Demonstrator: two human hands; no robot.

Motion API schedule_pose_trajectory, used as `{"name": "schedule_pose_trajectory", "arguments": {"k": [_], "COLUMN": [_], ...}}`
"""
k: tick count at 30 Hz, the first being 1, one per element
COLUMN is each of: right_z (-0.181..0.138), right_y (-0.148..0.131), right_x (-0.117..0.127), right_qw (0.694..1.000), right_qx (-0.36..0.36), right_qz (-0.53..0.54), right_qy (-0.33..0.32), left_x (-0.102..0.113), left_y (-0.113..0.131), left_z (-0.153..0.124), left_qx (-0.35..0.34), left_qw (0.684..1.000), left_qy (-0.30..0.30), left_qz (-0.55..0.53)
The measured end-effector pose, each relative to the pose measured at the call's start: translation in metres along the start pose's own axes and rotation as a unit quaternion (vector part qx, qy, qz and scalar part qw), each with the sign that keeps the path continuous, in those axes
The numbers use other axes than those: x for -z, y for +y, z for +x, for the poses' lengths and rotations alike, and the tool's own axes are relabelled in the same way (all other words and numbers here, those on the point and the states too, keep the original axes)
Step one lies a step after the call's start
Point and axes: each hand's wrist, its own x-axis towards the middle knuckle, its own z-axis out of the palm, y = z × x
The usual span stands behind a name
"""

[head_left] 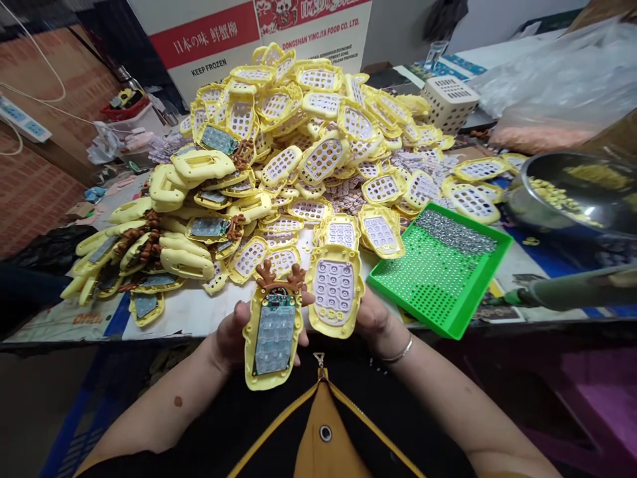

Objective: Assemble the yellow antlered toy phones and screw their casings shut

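Note:
My left hand (229,337) is closed round a yellow toy phone half (250,362) with a green-grey circuit board (275,335) in it and brown antlers (280,273) on top. Held beside it in my right hand (377,320) is a yellow phone shell (314,318) with a lilac button pad (334,287), its inner side facing me. The two pieces are close together above the table's front edge. Behind them lies a big heap of yellow shells (323,156) with lilac pads. Board-filled halves with antlers (212,227) are piled on the left.
A green perforated tray (455,325) holding many small screws (448,229) sits at my right. Beyond it are a metal bowl (535,182) with small yellow parts and a dark green power screwdriver (557,292). A cream perforated box (450,106) and plastic bags (542,86) are farther back.

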Motion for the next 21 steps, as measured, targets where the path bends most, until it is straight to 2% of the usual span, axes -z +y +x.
{"name": "schedule_pose_trajectory", "arguments": {"k": [4, 7, 11, 15, 21], "right_z": [-0.006, -0.006, -0.004, -0.005, -0.004], "right_y": [-0.001, 0.004, 0.010, 0.009, 0.013], "right_x": [0.005, 0.009, 0.008, 0.005, 0.007], "right_qw": [0.986, 0.979, 0.974, 0.978, 0.979], "right_qx": [0.104, 0.104, 0.107, 0.095, 0.090], "right_qz": [-0.036, -0.065, -0.105, -0.103, -0.089], "right_qy": [0.124, 0.162, 0.167, 0.153, 0.163], "left_x": [-0.002, -0.013, -0.025, -0.025, -0.024], "left_y": [0.007, 0.009, 0.006, 0.003, 0.002], "left_z": [-0.018, -0.020, -0.010, -0.004, -0.006], "left_qx": [-0.055, -0.050, -0.022, 0.000, -0.045], "left_qw": [0.996, 0.997, 0.995, 0.992, 0.992], "left_qy": [0.061, 0.039, 0.026, 0.032, 0.050], "left_qz": [0.043, 0.050, 0.092, 0.123, 0.103]}}
